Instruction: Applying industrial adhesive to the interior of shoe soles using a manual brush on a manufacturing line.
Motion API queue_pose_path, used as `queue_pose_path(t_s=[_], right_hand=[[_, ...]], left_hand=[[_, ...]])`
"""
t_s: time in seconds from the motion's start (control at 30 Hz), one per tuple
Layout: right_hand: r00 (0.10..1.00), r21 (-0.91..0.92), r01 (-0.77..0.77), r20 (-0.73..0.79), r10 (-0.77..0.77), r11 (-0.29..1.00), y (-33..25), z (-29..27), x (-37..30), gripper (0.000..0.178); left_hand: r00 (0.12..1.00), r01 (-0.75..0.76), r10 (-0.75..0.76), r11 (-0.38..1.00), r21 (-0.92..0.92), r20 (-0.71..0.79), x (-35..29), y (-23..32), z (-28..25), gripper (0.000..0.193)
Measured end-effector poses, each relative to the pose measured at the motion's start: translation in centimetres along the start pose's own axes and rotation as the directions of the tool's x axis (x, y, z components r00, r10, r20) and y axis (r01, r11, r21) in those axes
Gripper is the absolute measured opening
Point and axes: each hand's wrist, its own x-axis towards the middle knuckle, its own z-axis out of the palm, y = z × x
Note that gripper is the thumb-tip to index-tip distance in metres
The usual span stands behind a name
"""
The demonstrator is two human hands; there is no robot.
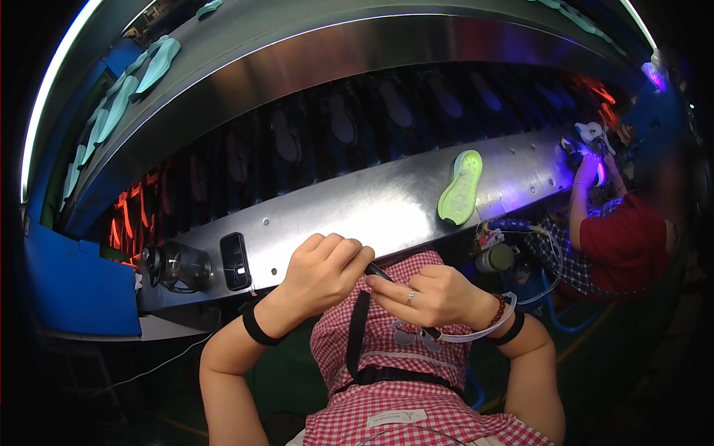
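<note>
My left hand (325, 269) and my right hand (430, 295) meet close in front of my chest, above a red-and-white checked apron (387, 357). Both pinch a small dark slim object (378, 272) between their fingertips; what it is cannot be told. A ring sits on my right hand, and a thin white cord (476, 336) loops under that wrist. Each wrist wears a black band. A light green shoe sole (461, 187) lies on the steel shelf (357, 212) beyond my hands.
A dark phone (235, 260) and a clear jug (178, 266) rest on the shelf's left end. Dark soles pass on the conveyor (387, 119) behind it; teal soles (134, 82) ride above. A person in red (621, 238) works at right under violet light.
</note>
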Motion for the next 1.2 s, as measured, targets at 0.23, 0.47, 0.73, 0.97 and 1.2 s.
queue_pose_path(t_s=[0.23,0.47,0.73,0.97,1.2], right_hand=[[1.000,0.011,-0.006,-0.007,0.006,1.000,-0.1,0.1,0.4,0.011],[0.999,-0.061,-0.036,0.031,0.037,0.998,0.6,0.3,-0.5,0.009],[0.994,0.005,-0.099,-0.049,0.099,0.995,0.7,0.6,-1.0,0.011],[0.996,-0.012,-0.083,-0.026,0.083,0.996,0.4,0.9,-1.1,0.012],[0.999,0.000,-0.044,-0.015,0.044,0.999,0.3,1.1,-0.7,0.011]], left_hand=[[0.993,0.088,-0.087,0.996,0.005,-0.085,-0.7,-0.1,-0.2,0.020],[0.979,0.166,-0.171,0.985,-0.048,-0.114,-1.3,-0.4,-1.3,0.020],[0.863,0.481,-0.502,0.792,-0.376,0.045,-3.3,-0.6,-0.5,0.011],[0.893,0.424,-0.450,0.814,-0.396,0.032,-2.9,-0.6,0.8,0.009],[0.977,0.187,-0.211,0.914,-0.361,-0.026,-0.7,-0.2,0.9,0.013]])
